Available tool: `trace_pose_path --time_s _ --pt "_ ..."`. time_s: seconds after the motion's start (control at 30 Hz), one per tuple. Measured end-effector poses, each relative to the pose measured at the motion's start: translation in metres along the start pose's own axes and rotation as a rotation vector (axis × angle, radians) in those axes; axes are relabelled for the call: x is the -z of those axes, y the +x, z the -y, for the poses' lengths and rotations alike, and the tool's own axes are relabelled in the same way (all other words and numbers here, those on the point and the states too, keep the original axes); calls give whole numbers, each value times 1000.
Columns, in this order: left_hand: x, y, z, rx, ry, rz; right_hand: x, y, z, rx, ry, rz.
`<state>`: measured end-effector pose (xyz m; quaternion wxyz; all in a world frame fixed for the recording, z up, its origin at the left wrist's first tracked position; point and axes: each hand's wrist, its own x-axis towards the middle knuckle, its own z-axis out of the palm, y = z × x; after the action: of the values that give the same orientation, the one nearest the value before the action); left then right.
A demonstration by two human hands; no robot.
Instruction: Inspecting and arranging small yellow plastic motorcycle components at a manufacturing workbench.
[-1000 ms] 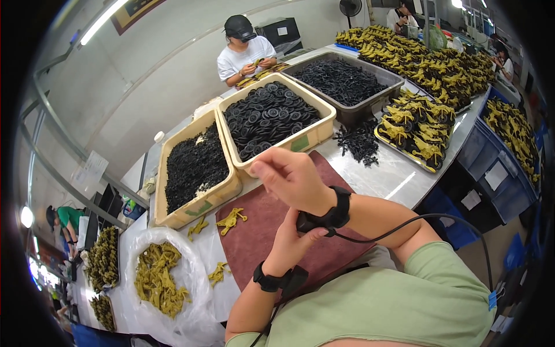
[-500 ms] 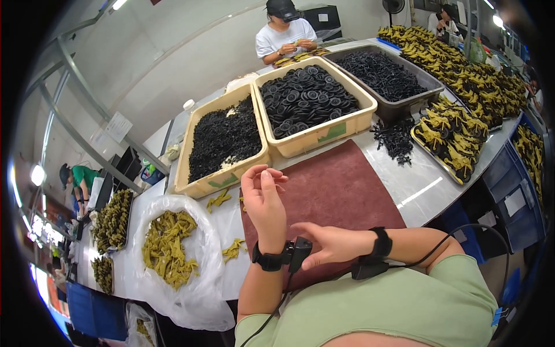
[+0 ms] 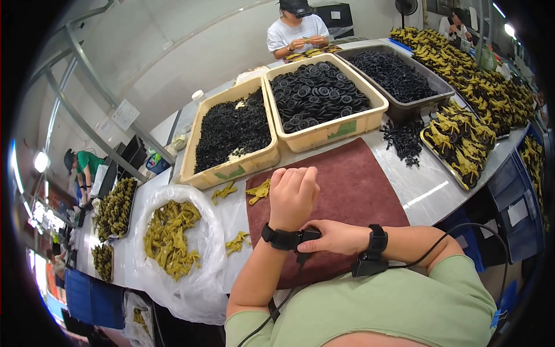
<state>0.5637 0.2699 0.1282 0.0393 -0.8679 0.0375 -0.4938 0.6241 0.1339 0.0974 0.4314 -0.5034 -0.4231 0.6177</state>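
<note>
My left hand (image 3: pixel 293 195) is raised over the left part of the dark red mat (image 3: pixel 358 179), its fingers curled into a fist with nothing showing in them. A black wristband (image 3: pixel 280 237) circles that wrist and carries a small black box (image 3: pixel 308 236). From the right, my right hand (image 3: pixel 336 236) pinches this box between thumb and fingers. An olive-yellow plastic part (image 3: pixel 259 191) lies on the mat's edge just left of my left hand. The right wrist wears another black band (image 3: pixel 377 238) with a cable.
Behind the mat stand a cream bin of small black parts (image 3: pixel 186 168), a cream bin of black wheels (image 3: pixel 378 110) and a dark bin (image 3: pixel 445 91). A plastic bag (image 3: pixel 211 231) of yellow parts sits left. At right is a tray (image 3: pixel 445 165) of yellow-black assemblies. A co-worker (image 3: pixel 298 29) sits opposite.
My left hand has turned over and its fingers have curled into a fist. My right hand has moved left and closed on the box at the left wrist. The view has shifted slightly.
</note>
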Motion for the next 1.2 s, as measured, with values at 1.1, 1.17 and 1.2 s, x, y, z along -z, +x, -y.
trace_pose_path --time_s 1.1,1.17,1.2 --pt "46 2 22 51 -59 200 86 0 25 732 -1456 -573" --pt "40 -28 38 158 26 360 110 -6 19 562 -1035 -630" --pt "34 -45 47 263 106 518 116 -12 20 424 -716 -632"
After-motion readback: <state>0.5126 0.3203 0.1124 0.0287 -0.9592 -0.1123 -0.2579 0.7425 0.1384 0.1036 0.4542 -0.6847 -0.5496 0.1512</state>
